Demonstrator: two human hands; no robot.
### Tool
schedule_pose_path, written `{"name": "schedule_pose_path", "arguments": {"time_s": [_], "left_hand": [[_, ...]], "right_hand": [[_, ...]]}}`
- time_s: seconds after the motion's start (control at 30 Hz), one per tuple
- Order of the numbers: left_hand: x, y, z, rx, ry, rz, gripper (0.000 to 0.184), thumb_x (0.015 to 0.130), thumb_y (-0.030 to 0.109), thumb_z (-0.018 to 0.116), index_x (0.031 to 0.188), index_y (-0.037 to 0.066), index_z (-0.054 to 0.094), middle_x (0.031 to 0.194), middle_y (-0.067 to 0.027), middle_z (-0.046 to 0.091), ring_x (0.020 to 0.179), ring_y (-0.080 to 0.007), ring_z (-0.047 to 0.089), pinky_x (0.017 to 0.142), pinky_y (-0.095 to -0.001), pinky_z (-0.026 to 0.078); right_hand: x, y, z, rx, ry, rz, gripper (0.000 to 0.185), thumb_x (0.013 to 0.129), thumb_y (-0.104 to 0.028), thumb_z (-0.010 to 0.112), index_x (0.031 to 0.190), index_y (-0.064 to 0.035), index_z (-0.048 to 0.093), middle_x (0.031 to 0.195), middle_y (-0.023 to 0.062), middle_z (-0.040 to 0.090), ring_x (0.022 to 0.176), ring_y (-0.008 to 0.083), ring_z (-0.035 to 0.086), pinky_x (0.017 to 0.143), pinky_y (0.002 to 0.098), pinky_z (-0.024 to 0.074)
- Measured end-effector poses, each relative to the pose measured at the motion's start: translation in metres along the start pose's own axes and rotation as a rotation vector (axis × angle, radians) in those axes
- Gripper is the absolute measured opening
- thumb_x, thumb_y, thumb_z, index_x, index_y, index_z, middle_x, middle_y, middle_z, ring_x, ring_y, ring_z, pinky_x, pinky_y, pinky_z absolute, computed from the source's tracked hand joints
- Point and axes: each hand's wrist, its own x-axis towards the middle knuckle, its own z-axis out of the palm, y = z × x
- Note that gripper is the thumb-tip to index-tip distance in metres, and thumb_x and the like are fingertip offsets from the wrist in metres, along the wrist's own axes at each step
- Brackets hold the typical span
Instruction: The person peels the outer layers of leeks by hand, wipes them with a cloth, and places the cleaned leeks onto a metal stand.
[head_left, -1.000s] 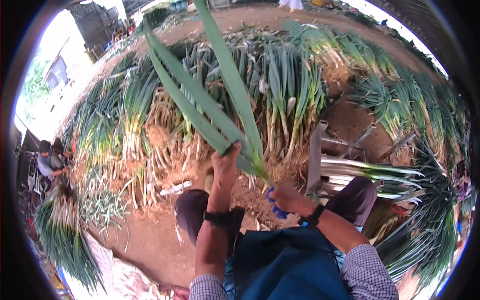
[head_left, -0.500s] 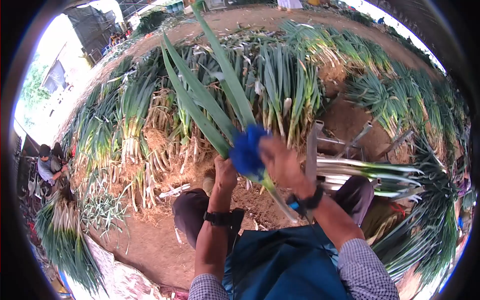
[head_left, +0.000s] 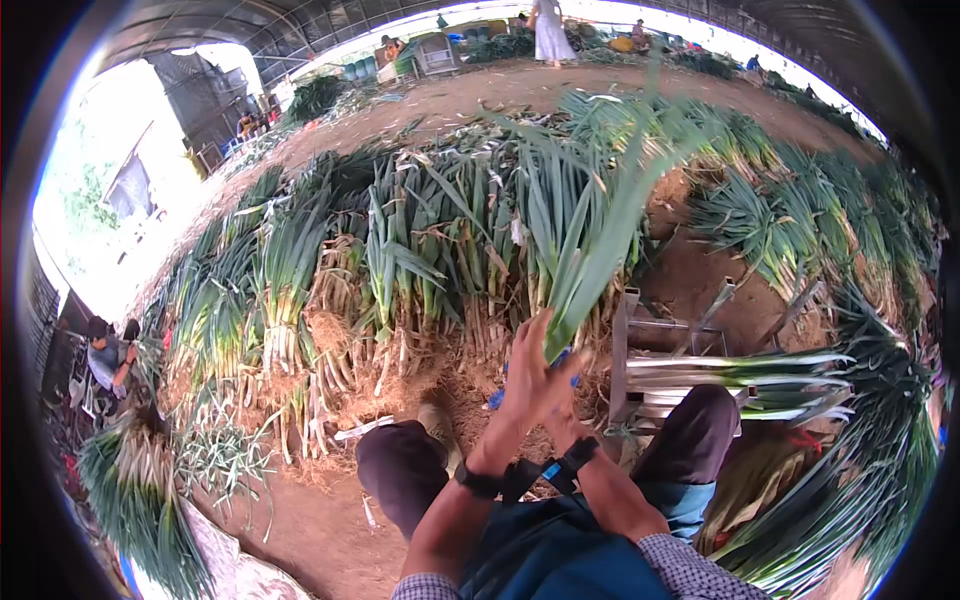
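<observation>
Above my lap, my left hand point(head_left: 525, 375) has its fingers stretched upward, beside the base of a long green onion point(head_left: 595, 265). Its leaves rise to the upper right and blur at the tips. My right hand point(head_left: 563, 412) is close behind, partly covered by the left, and its fingers are mostly hidden. Bits of blue cloth point(head_left: 572, 368) show at the right hand, around the onion's lower end. The onion's white end is hidden by my hands.
Bundled green onions point(head_left: 430, 240) stand in a wide row ahead, roots toward me. Peeled onions point(head_left: 740, 375) lie across a metal rack point(head_left: 618, 350) at right. Another bundle point(head_left: 140, 490) lies at left, near a seated person point(head_left: 108, 355). Someone in white point(head_left: 550, 35) stands far back.
The green onion has swung from leaning left to leaning right. My hands have come together, left in front of right, and the blue cloth is now mostly hidden. The view has tilted up.
</observation>
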Motion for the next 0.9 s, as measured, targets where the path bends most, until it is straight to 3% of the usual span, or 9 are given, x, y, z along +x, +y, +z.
{"name": "schedule_pose_path", "arguments": {"time_s": [0.13,0.2,0.27,0.4,0.43,0.53,0.7,0.8,0.9], "left_hand": [[-0.044,-0.01,-0.001,0.199,-0.052,0.108,0.083,0.082,0.025,0.079,0.147,0.0,0.034,0.143,-0.0241,0.042,0.135,-0.0352,0.039,0.112,-0.0478,0.032],[-0.056,-0.067,0.013,-0.061,-0.311,0.175,0.086,0.08,0.023,0.08,0.149,0.004,0.032,0.138,-0.0213,0.051,0.122,-0.0347,0.054,0.099,-0.0441,0.045],[-0.062,-0.123,0.036,-0.112,-0.412,-0.324,0.07,0.083,0.031,0.077,0.138,0.004,0.044,0.107,-0.0235,0.067,0.093,-0.0387,0.067,0.076,-0.0454,0.054],[-0.048,-0.112,0.032,0.275,-0.271,-0.084,0.044,0.089,0.026,0.069,0.125,0.004,0.055,0.081,-0.0225,0.068,0.073,-0.0417,0.067,0.063,-0.0483,0.053],[-0.041,-0.098,0.019,0.348,-0.242,-0.051,0.039,0.091,0.023,0.067,0.123,0.005,0.058,0.079,-0.0235,0.068,0.073,-0.0426,0.067,0.063,-0.0485,0.053],[-0.009,-0.088,-0.018,0.608,-0.252,0.029,0.022,0.095,0.015,0.061,0.116,0.011,0.058,0.077,-0.0129,0.068,0.064,-0.0291,0.067,0.051,-0.0398,0.054],[-0.007,-0.064,-0.092,0.741,-0.208,0.064,0.027,0.091,0.007,0.057,0.118,0.012,0.054,0.088,-0.017,0.068,0.079,-0.0396,0.067,0.066,-0.0503,0.052],[-0.023,-0.103,-0.134,0.856,-0.233,-0.082,0.037,0.092,0.011,0.057,0.128,0.015,0.053,0.093,-0.0205,0.066,0.084,-0.0435,0.065,0.071,-0.0514,0.051],[-0.035,-0.077,-0.156,0.787,-0.095,0.075,0.041,0.084,0.004,0.063,0.123,0.012,0.057,0.094,-0.0188,0.065,0.091,-0.0416,0.064,0.075,-0.05,0.051]], "right_hand": [[0.049,-0.036,0.003,0.327,-0.171,-0.088,0.063,0.089,-0.053,0.061,0.132,-0.0066,0.054,0.115,0.0187,0.064,0.093,0.0384,0.065,0.089,0.0549,0.0526],[0.043,-0.071,0.008,0.552,-0.359,0.044,0.073,0.083,-0.066,0.055,0.124,-0.0063,0.058,0.108,0.0221,0.065,0.08,0.0363,0.065,0.079,0.0561,0.0541],[0.032,-0.105,0.035,0.596,-0.333,0.105,0.078,0.078,-0.076,0.047,0.109,-0.0063,0.062,0.095,0.0218,0.064,0.064,0.0304,0.06,0.064,0.0518,0.0522],[0.067,-0.143,0.029,0.727,-0.384,0.255,0.065,0.083,-0.072,0.044,0.082,-0.0087,0.057,0.069,0.0122,0.057,0.051,0.025,0.053,0.047,0.0375,0.0453],[0.1,-0.144,0.011,0.452,-0.656,-0.034,0.056,0.091,-0.061,0.047,0.09,-0.0073,0.061,0.077,0.0134,0.063,0.06,0.0263,0.061,0.056,0.0388,0.0531],[0.1,-0.189,-0.003,0.078,-0.126,-0.388,0.038,0.102,-0.037,0.046,0.121,-0.0067,0.057,0.104,0.0116,0.068,0.09,0.0266,0.068,0.077,0.0425,0.0584],[0.148,-0.265,-0.1,0.106,-0.121,-0.224,0.046,0.101,-0.042,0.051,0.136,-0.0122,0.048,0.124,0.0081,0.063,0.113,0.023,0.062,0.096,0.04,0.0527],[0.121,-0.305,-0.065,-0.101,-0.051,-0.682,0.055,0.101,-0.045,0.049,0.141,-0.0084,0.045,0.132,0.0087,0.058,0.119,0.0239,0.058,0.101,0.0415,0.0489],[0.108,-0.288,-0.068,-0.047,-0.075,-0.685,0.051,0.101,-0.042,0.051,0.139,-0.0089,0.046,0.139,0.0112,0.053,0.123,0.0254,0.055,0.105,0.0444,0.0463]]}}
